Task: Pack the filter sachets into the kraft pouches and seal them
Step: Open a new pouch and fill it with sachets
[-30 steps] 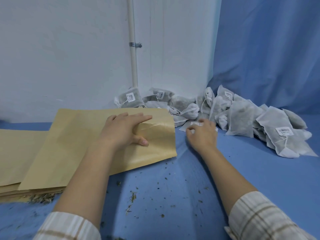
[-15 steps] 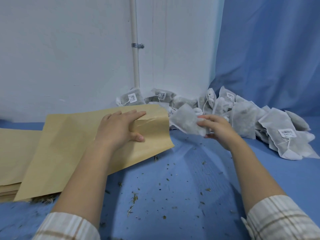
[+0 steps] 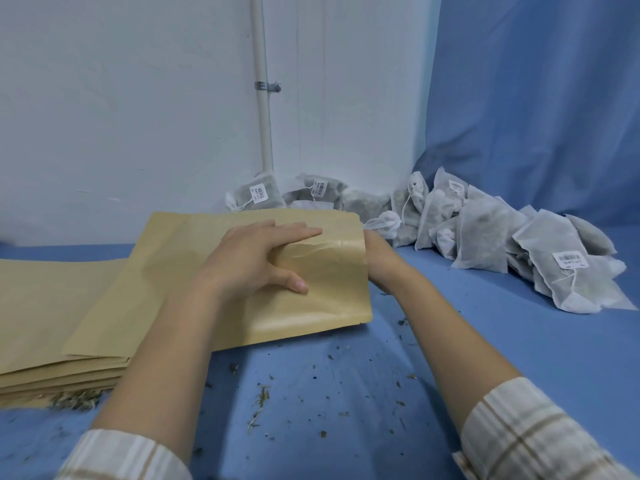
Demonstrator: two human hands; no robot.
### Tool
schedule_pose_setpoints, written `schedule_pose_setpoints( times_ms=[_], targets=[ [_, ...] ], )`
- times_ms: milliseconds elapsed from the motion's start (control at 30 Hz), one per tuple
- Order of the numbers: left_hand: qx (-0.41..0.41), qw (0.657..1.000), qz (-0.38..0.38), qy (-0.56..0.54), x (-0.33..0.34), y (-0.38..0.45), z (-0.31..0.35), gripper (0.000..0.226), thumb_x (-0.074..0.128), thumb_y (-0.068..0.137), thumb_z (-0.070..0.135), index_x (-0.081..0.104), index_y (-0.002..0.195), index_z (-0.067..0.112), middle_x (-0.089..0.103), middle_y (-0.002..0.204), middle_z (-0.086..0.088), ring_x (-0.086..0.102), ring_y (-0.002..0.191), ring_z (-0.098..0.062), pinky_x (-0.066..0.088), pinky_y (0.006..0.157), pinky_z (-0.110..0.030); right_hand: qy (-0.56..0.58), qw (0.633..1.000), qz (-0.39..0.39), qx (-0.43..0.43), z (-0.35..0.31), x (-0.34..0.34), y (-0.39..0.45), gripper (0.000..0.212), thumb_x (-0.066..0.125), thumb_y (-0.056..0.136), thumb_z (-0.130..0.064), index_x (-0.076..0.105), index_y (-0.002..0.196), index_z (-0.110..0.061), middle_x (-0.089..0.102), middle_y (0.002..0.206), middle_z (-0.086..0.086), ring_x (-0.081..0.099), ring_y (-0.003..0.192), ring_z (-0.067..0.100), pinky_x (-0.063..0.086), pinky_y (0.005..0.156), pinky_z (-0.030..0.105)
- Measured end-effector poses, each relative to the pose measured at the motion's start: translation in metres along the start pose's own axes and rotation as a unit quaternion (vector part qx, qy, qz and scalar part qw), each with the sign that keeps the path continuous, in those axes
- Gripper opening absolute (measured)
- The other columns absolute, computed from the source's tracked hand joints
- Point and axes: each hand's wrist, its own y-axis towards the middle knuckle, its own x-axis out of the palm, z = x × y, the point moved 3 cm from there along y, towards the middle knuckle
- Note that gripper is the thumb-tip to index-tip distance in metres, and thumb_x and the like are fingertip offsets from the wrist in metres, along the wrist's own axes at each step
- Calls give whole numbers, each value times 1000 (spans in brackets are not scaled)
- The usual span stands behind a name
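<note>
My left hand [image 3: 256,261] grips the open mouth of a kraft pouch [image 3: 322,306], thumb on its front face and fingers over the top edge, lifting that end off the blue table. My right hand [image 3: 379,258] is at the pouch's mouth with its fingers hidden behind the paper. The sachet it carried is out of sight, so whether it still holds it cannot be told. A heap of white filter sachets [image 3: 485,237] with barcode tags lies along the back wall and to the right.
A stack of flat kraft pouches [image 3: 52,323] lies at the left under the held pouch. Loose herb crumbs [image 3: 259,400] litter the blue table surface near me. A white pipe [image 3: 263,116] runs up the wall, and a blue curtain [image 3: 536,116] hangs at the right.
My right hand picked a sachet from the heap, carried it left and went into the pouch's mouth, where sachet and fingers vanished. My left hand kept its grip on the pouch.
</note>
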Motion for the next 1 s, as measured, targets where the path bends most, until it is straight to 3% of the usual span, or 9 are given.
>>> schedule_pose_setpoints(
  times_ms=[133, 200, 333, 400, 467, 533, 667, 867, 1000],
  targets=[
    [-7, 1000, -11, -6, 5, 1, 0, 77, 85, 61, 32, 48, 125, 53, 52, 136, 15, 41, 128, -8, 26, 111, -32, 122, 967, -114, 193, 9, 21, -5, 13, 41, 99, -15, 52, 93, -11, 46, 71, 4, 46, 60, 14, 41, 53, 21],
    [-19, 1000, -9, 17, 7, 1, -3, 77, 84, 62, 35, 48, 129, 50, 52, 135, 13, 40, 128, -11, 25, 111, -35, 59, 977, -130, 157, 7, 21, -3, 17, 44, 98, -14, 53, 83, -15, 51, 73, 2, 48, 64, 13, 43, 53, 20],
    [-52, 991, 33, 119, 8, 3, -14, 81, 77, 68, 47, 36, 137, 50, 35, 149, 15, 25, 139, -21, 12, 113, -36, -52, 990, 131, -8, 12, -4, 12, 30, 50, 89, -17, 57, 60, -22, 55, 60, -7, 46, 63, 14, 38, 63, 24],
    [-65, 987, 44, 139, 10, 4, -19, 80, 75, 70, 49, 32, 139, 51, 27, 153, 18, 19, 142, -20, 8, 112, -34, -183, 950, 254, 8, 32, -23, 21, 23, 48, 90, -26, 70, 87, -24, 61, 100, 4, 52, 97, 18, 42, 86, 31],
    [-72, 985, 50, 145, 11, 4, -23, 80, 74, 72, 49, 31, 139, 52, 25, 153, 19, 18, 143, -20, 8, 111, -34, -287, 926, 237, 58, 49, -34, 34, 34, 46, 93, -35, 56, 125, -32, 28, 145, 13, 23, 135, 26, 25, 107, 33],
    [-76, 984, 49, 152, 13, 4, -25, 79, 73, 72, 49, 30, 139, 52, 26, 153, 19, 18, 143, -20, 8, 110, -33, -292, 933, 185, 104, 54, -46, 48, 43, 43, 92, -43, 41, 135, -41, 8, 152, 18, 7, 142, 29, 16, 112, 35],
    [-74, 984, 66, 145, 9, 4, -25, 77, 73, 72, 50, 33, 137, 53, 29, 151, 20, 21, 142, -18, 10, 108, -32, -185, 963, 128, 147, 52, -47, 62, 44, 36, 95, -41, 39, 136, -25, 21, 151, 16, 23, 137, 32, 22, 112, 39],
    [-90, 981, 92, 145, 1, -2, -25, 75, 73, 73, 50, 35, 138, 50, 31, 151, 17, 22, 141, -18, 12, 110, -33, 133, 862, 487, 49, 55, -39, 25, 32, 67, 80, -26, 56, 110, -21, 60, 109, -5, 57, 106, 18, 40, 82, 21],
    [-108, 983, 112, 98, -6, -5, -22, 75, 77, 70, 45, 41, 135, 49, 43, 144, 11, 30, 137, -20, 18, 113, -39, 387, 836, 388, 34, 48, -37, 24, 26, 69, 77, -13, 59, 101, -9, 60, 99, 2, 63, 75, 12, 57, 72, 26]
  ],
)
